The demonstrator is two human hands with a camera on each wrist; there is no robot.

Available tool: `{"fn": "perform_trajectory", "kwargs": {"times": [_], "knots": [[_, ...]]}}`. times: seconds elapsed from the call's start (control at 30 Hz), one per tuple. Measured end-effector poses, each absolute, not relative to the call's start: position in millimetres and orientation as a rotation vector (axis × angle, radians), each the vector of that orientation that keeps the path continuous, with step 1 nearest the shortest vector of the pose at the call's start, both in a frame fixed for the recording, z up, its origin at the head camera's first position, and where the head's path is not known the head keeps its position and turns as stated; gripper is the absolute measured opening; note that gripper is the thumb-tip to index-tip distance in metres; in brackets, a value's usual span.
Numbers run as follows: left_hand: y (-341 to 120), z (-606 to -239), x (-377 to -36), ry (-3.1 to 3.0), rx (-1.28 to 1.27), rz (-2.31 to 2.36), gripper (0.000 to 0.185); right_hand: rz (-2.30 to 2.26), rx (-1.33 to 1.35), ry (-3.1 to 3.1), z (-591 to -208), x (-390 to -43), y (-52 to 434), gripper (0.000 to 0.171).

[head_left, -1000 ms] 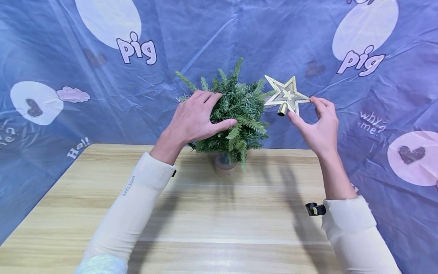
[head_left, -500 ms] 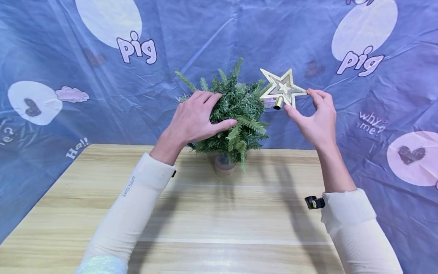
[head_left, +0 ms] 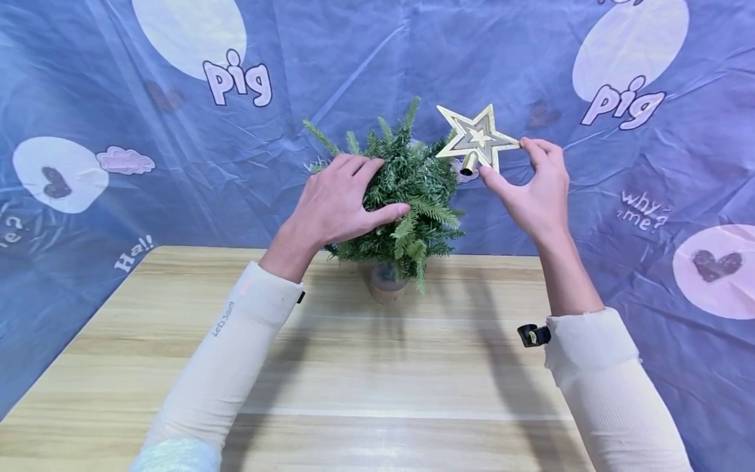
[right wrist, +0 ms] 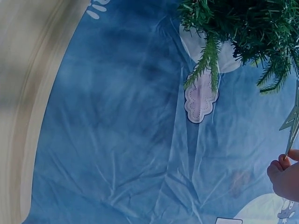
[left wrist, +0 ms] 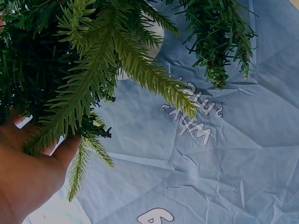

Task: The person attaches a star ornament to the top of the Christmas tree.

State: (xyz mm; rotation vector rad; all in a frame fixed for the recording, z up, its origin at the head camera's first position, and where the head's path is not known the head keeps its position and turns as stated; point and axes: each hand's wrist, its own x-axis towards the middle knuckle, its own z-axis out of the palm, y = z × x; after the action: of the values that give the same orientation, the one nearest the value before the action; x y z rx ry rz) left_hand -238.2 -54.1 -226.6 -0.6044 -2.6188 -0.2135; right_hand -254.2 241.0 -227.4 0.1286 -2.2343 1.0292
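Observation:
A small artificial Christmas tree (head_left: 415, 180) stands upright toward the table's far edge on a round, pale base (head_left: 388, 288). My left hand (head_left: 336, 203) holds its left side, thumb across the front foliage. In the left wrist view, green branches (left wrist: 88, 79) partly cover the fingers of that hand (left wrist: 35, 182). My right hand (head_left: 537, 187) pinches a gold star tree topper (head_left: 479, 136) by two of its points, thumb low and fingers at the right tip. The star is up beside the treetop on the right, its short hollow socket (head_left: 469, 164) pointing down.
A light wood-grain table (head_left: 377, 367) lies under both arms. Behind it hangs a creased blue cloth (head_left: 330, 52) printed with words, hearts and clouds. A black strap with a small device (head_left: 533, 335) sits at my right cuff.
My right hand has carried the star up and to the left, closer to the treetop. The left hand and the tree have stayed in place.

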Motion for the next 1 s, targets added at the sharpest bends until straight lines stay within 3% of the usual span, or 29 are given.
{"fn": "perform_trajectory", "kwargs": {"times": [1.0], "knots": [[-54,-222,-240,-2.615,-0.608,-0.217,0.102,1.067,0.085,-2.252,-211,-274,218,0.087]]}}
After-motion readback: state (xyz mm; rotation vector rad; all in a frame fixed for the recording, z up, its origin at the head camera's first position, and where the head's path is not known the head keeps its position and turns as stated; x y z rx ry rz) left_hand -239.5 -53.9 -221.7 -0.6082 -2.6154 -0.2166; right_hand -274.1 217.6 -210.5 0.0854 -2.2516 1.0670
